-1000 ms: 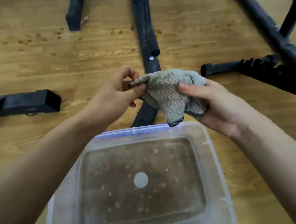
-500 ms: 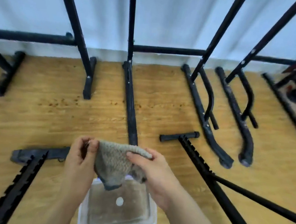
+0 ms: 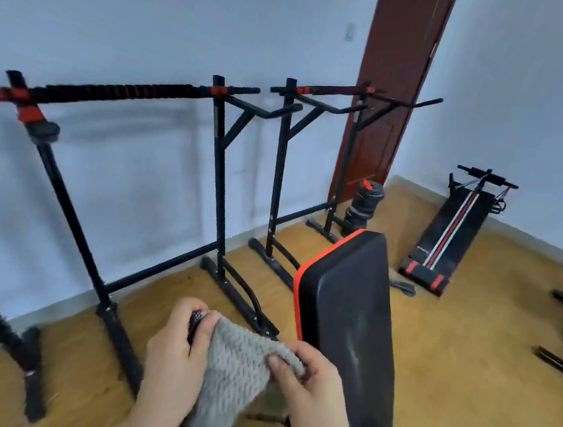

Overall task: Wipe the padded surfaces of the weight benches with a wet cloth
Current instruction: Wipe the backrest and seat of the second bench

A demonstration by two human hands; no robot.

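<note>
Low in the centre of the frame, the left hand point(image 3: 175, 354) and right hand point(image 3: 305, 384) each pinch an edge of a grey knitted cloth point(image 3: 235, 377), fingers curled into it. Just right of them a black, orange-trimmed bench pad point(image 3: 350, 309) slants upward. Black pull-up racks point(image 3: 220, 187) line the white wall.

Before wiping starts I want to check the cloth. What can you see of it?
The cloth is grey with a nubbly, knit-like pile. A dark meshed edge shows at its upper left corner. It is bunched and held in the air between both hands. The left hand grips the upper left corner and the right hand pinches the upper right edge, while the rest hangs down between the wrists. It sits just left of the black bench pad. No contact with the pad shows, and wetness cannot be judged.
</note>
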